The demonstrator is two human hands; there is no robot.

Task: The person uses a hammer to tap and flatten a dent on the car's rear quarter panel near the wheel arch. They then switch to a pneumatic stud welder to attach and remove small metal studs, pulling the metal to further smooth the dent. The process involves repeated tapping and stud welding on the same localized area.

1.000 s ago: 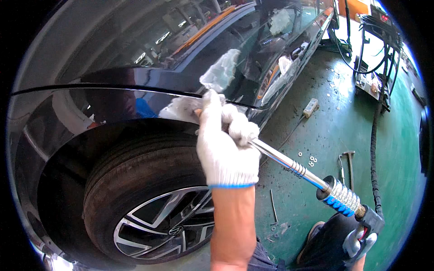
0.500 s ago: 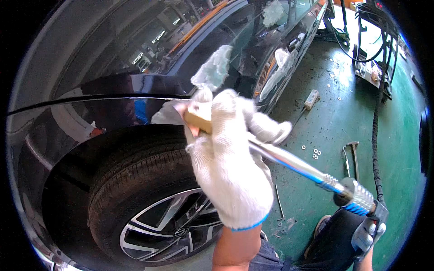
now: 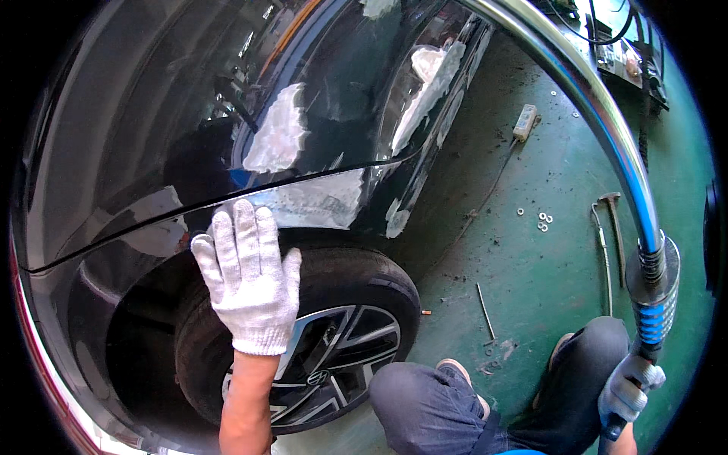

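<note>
My left hand (image 3: 254, 284), in a white knit glove, lies flat on the dark car's panel above the wheel arch, fingers extended. Beside its fingertips is a scraped, bare-metal patch (image 3: 322, 201) on that panel. My right hand (image 3: 631, 385), in a grey-and-white glove at the lower right, is closed round the black grip of what looks like a slide hammer (image 3: 658, 284). From its knurled metal sleeve, a chrome rod runs up and out past the top edge, so its far end is hidden. Below my left hand stands the wheel (image 3: 406, 292).
Another scraped patch (image 3: 279, 133) marks the panel above the seam. On the green floor lie a hammer (image 3: 618, 235), a hooked rod (image 3: 604, 254), a thin rod (image 3: 485, 311), several metal rings (image 3: 544, 218) and a white power strip (image 3: 525, 121) with a cable. A black stand (image 3: 629, 64) is at the far right.
My left hand has left the yellowish block and the rod's end, moving left to lie flat on the panel. The slide hammer has swung upright, its rod now away from the car.
</note>
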